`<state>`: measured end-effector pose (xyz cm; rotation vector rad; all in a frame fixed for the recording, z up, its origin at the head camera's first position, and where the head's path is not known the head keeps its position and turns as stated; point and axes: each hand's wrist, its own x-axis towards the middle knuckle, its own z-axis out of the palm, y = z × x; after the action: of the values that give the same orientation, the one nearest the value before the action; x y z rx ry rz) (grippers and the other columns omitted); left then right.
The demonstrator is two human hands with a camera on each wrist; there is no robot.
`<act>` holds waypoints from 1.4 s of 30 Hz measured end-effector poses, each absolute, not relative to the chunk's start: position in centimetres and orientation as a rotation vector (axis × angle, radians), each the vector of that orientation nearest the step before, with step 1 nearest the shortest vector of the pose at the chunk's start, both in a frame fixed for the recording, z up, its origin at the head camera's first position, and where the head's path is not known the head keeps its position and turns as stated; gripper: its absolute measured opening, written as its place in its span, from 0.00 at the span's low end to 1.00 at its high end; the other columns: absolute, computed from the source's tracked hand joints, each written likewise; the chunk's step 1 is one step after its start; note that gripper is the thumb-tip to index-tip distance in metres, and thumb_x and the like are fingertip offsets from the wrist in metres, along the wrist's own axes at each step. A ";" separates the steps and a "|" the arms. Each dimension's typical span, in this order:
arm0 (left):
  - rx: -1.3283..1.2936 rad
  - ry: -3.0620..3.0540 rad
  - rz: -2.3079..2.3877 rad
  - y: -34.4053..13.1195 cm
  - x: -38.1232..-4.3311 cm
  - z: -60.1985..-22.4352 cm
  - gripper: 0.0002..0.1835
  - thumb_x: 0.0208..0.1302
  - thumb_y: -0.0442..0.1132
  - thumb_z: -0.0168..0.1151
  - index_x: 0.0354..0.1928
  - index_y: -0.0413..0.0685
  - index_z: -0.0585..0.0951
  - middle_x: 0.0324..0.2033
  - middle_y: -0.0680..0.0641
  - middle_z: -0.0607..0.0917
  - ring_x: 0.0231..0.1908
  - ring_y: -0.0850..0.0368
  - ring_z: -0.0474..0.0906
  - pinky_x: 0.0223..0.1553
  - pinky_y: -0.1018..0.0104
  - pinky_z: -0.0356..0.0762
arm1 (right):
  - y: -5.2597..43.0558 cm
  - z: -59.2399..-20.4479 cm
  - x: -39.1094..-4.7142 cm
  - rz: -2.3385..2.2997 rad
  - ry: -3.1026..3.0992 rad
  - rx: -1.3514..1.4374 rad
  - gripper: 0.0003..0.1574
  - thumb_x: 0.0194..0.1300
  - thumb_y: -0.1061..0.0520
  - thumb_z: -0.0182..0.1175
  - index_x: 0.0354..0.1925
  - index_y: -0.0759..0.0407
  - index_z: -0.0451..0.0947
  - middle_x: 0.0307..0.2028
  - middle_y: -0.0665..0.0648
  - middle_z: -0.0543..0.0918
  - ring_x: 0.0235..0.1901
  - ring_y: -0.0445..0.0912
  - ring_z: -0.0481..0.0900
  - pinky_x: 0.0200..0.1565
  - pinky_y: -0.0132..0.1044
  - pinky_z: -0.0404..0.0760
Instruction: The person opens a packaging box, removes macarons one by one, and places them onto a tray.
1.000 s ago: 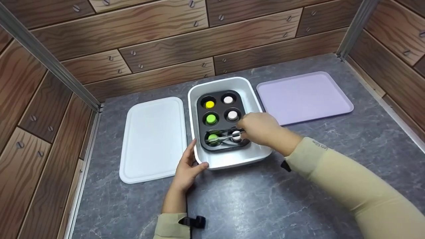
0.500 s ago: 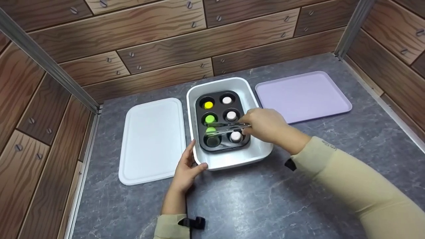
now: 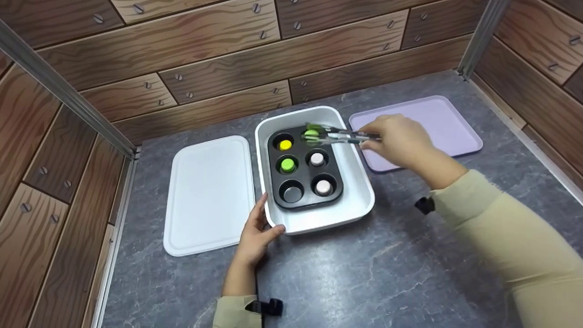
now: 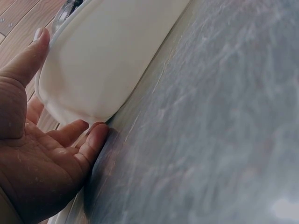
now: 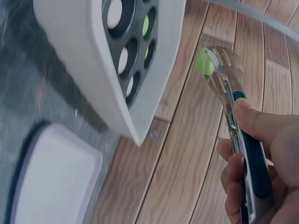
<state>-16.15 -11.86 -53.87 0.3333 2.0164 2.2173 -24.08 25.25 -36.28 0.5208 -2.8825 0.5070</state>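
Note:
In the head view, my right hand (image 3: 403,139) grips metal tongs with dark handle panels (image 5: 254,163). A green macaron (image 5: 204,61) is pinched in the tips of the tongs, raised over the far right part of the black muffin tin (image 3: 304,175). The tin lies inside a white rectangular tub (image 3: 319,221). Its cups show a yellow macaron (image 3: 285,145), another green macaron (image 3: 287,165) and pale pink ones (image 3: 317,159). One near-left cup is empty; the far-right cup is hidden by the tongs. My left hand (image 3: 253,239) touches the tub's near-left corner, thumb and fingers spread around it.
A white rectangular board or lid (image 3: 209,196) lies to the left of the tub. On the right, a lilac tray (image 3: 444,123) lies flat, partly behind my right hand. Wood-patterned walls (image 3: 218,50) enclose the grey marbled tabletop (image 3: 346,278).
The green macaron has come out of the near-left cup in the tongs. My right hand has risen and moved away and to the right. My left hand stays at the tub's corner.

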 end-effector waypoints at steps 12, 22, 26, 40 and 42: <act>0.306 2.015 2.219 -12.0 -16.0 -54.2 0.53 0.60 0.26 0.75 0.82 0.36 0.54 0.73 0.24 0.67 0.69 0.30 0.70 0.63 0.57 0.78 | 29.3 -36.0 -26.5 0.455 -2.982 0.244 0.28 0.71 0.46 0.70 0.64 0.58 0.84 0.60 0.71 0.83 0.56 0.72 0.80 0.47 0.68 0.78; 0.291 2.066 2.177 -12.0 -16.2 -53.9 0.52 0.61 0.25 0.74 0.83 0.37 0.55 0.75 0.26 0.66 0.68 0.30 0.71 0.64 0.55 0.77 | 32.2 -37.7 -28.8 0.473 -3.054 0.071 0.30 0.73 0.44 0.67 0.65 0.59 0.83 0.60 0.72 0.82 0.54 0.74 0.80 0.44 0.68 0.77; 0.303 2.069 2.172 -11.9 -16.2 -53.9 0.52 0.61 0.26 0.75 0.83 0.37 0.55 0.74 0.25 0.67 0.68 0.30 0.71 0.64 0.55 0.77 | 33.0 -38.4 -29.3 0.476 -3.063 0.034 0.28 0.72 0.45 0.68 0.62 0.60 0.84 0.57 0.71 0.84 0.51 0.72 0.81 0.42 0.67 0.77; 0.344 2.052 2.190 -11.8 -16.3 -53.6 0.53 0.60 0.27 0.77 0.82 0.35 0.55 0.72 0.24 0.68 0.68 0.29 0.71 0.64 0.54 0.77 | 34.9 -40.6 -30.5 0.497 -3.119 -0.064 0.21 0.71 0.49 0.69 0.53 0.62 0.87 0.48 0.69 0.86 0.40 0.62 0.79 0.35 0.60 0.76; 0.348 2.054 2.188 -11.8 -16.3 -53.6 0.53 0.60 0.28 0.77 0.82 0.35 0.55 0.72 0.24 0.69 0.68 0.29 0.71 0.65 0.53 0.76 | 35.2 -40.9 -30.5 0.502 -3.133 -0.080 0.20 0.71 0.49 0.68 0.53 0.62 0.87 0.48 0.69 0.86 0.39 0.62 0.78 0.35 0.60 0.75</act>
<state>-16.34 -11.81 -53.62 0.3479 2.0535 2.1882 -30.53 35.18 -40.92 -0.0804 -3.1326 0.5023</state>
